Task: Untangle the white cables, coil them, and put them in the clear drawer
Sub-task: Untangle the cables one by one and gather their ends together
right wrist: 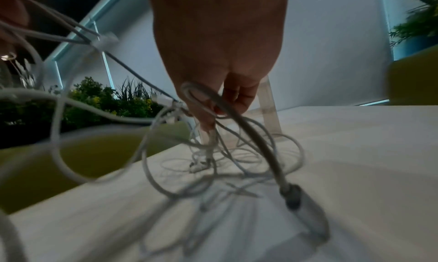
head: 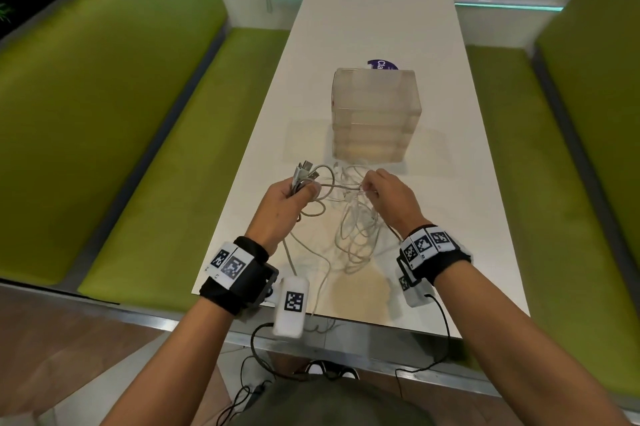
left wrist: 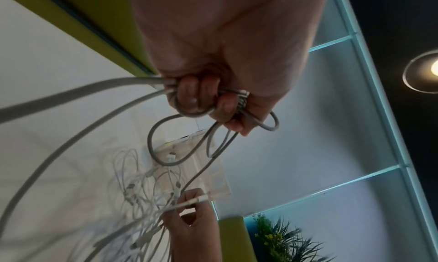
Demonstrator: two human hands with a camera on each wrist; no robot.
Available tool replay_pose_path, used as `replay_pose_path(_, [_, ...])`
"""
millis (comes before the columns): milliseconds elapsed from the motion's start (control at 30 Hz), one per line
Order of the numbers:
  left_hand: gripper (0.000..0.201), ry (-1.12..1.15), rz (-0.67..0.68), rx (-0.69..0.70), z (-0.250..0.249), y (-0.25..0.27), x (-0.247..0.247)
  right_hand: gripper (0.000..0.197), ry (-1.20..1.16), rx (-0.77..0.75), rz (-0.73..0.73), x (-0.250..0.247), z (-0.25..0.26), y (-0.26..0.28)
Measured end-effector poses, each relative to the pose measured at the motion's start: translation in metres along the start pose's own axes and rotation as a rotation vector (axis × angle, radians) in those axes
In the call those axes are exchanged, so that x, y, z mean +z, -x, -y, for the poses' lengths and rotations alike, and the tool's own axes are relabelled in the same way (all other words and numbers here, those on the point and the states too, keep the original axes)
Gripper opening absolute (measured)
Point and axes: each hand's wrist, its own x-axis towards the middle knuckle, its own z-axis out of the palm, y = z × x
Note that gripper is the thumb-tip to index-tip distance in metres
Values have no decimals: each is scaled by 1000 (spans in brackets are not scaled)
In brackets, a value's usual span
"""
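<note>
The white cables (head: 356, 235) lie tangled in loose loops at the counter's (head: 450, 183) near end, at 6 o'clock from the clear drawer (head: 375, 114). One strand runs taut from left to right between the hands. The left hand (head: 284, 197) clenches a bundle, its plug ends pointing toward 12 o'clock. The right hand's (head: 391, 197) fingers (right wrist: 208, 108) pinch a strand, perhaps near a connector. Behind the drawer, a purple label (head: 382, 64) reads "Cla".

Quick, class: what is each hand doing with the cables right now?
Left hand: fingers curled round a bundle of white cables, plug ends sticking out.
Right hand: fingers pinching a strand of the tangle above the table.
</note>
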Motion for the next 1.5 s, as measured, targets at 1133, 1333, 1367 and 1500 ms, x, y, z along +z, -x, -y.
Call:
replay_pose_path(1133, [15, -217, -59, -29, 37, -12, -30, 14, -142, 115, 51, -17, 26, -1])
replay_pose_path(1333, [23, -47, -103, -53, 48, -15, -33, 15, -113, 126, -5, -28, 22, 3])
replay_pose_path(1367, [23, -46, -89, -44, 46, -15, -29, 15, -87, 103, 20, -27, 26, 4])
replay_pose_path(1500, [29, 5, 6, -33, 30, -15, 1, 13, 20, -1, 91, -21, 42, 9])
